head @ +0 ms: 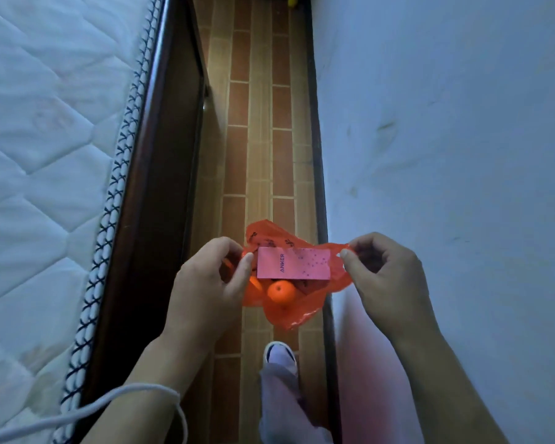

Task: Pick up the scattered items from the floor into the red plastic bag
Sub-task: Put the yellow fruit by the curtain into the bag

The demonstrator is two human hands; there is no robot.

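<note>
The red plastic bag [302, 307] hangs open in the air between my two hands, above the floor. My left hand [207, 285] pinches its left rim and my right hand [390, 280] pinches its right rim. A pink rectangular box [293, 263] printed ANKER lies across the bag's mouth. Below the box, an orange fruit [281, 293] shows through the thin plastic. Part of a second orange fruit [254, 285] shows beside my left thumb.
A narrow strip of brick-patterned floor [260, 123] runs between the dark wooden bed frame [161, 187] with its white mattress [45, 139] on the left and the pale wall [446, 123] on the right. My foot [279, 355] is below the bag. A small yellow object [291, 1] lies at the far end.
</note>
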